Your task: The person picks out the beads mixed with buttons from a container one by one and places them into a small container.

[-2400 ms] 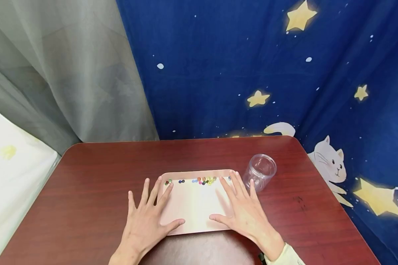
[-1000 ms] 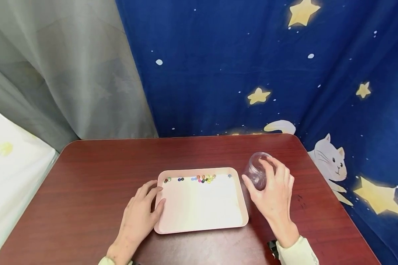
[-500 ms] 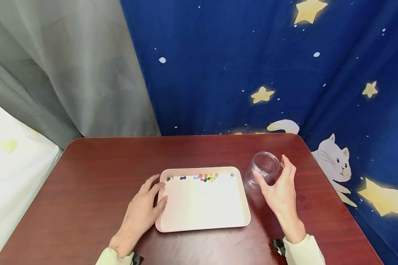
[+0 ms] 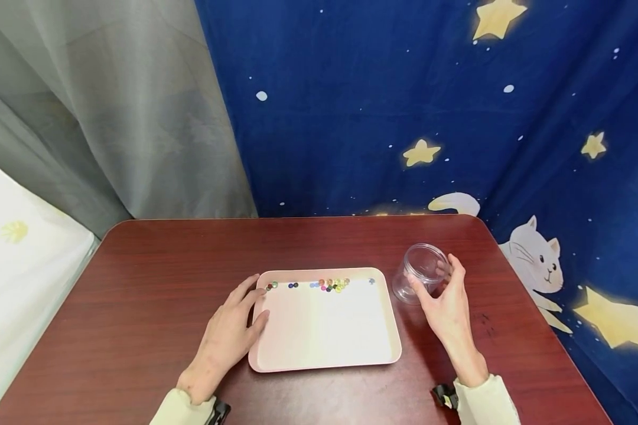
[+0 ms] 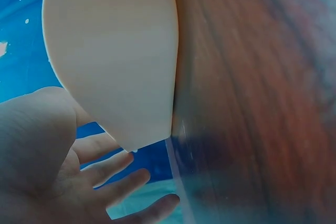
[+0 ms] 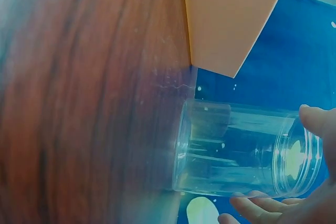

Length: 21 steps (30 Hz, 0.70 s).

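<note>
A pale pink tray (image 4: 324, 342) lies on the table with small colourful beads (image 4: 331, 286) along its far side, several of them clustered right of centre. My left hand (image 4: 224, 335) rests at the tray's left edge, fingers loosely bent and thumb reaching over the rim. In the left wrist view the fingertips are spread near the corner of the tray (image 5: 113, 51). To the right of the tray a clear jar (image 4: 419, 262) stands upright without a lid. My right hand (image 4: 449, 313) holds it near the mouth, thumb (image 6: 314, 119) on one side, fingers on the other.
The dark red wooden table (image 4: 165, 283) extends around the tray and jar. A blue star-patterned curtain (image 4: 340, 118) and a grey curtain (image 4: 122, 118) hang behind its far edge. White cloth (image 4: 21, 283) drapes at the left.
Both hands were spread over the tray; the left has moved to its left edge, the right across to the jar. Lately the right fingers closed in on the jar's far side.
</note>
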Motion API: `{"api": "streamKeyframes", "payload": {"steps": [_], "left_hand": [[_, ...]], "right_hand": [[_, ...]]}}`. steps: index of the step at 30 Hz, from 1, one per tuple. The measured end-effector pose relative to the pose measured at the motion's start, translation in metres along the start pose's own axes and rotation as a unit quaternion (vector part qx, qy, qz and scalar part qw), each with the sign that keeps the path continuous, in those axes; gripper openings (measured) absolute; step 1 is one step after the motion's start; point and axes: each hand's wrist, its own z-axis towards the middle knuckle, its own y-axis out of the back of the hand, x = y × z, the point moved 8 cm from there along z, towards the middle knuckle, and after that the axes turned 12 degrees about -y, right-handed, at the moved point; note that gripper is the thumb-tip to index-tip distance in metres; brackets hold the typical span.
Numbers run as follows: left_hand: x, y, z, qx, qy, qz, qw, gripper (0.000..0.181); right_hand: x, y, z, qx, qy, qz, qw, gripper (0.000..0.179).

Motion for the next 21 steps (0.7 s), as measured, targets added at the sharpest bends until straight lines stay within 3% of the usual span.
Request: {"api": "streamKeyframes", "payload": {"steps": [21], "left_hand": [[0.006, 0.000, 0.014, 0.008, 0.009, 0.005, 0.9999, 0.042]], "right_hand": [[-0.002, -0.002, -0.002, 0.003, 0.004, -0.006, 1.0000, 0.080]]}}
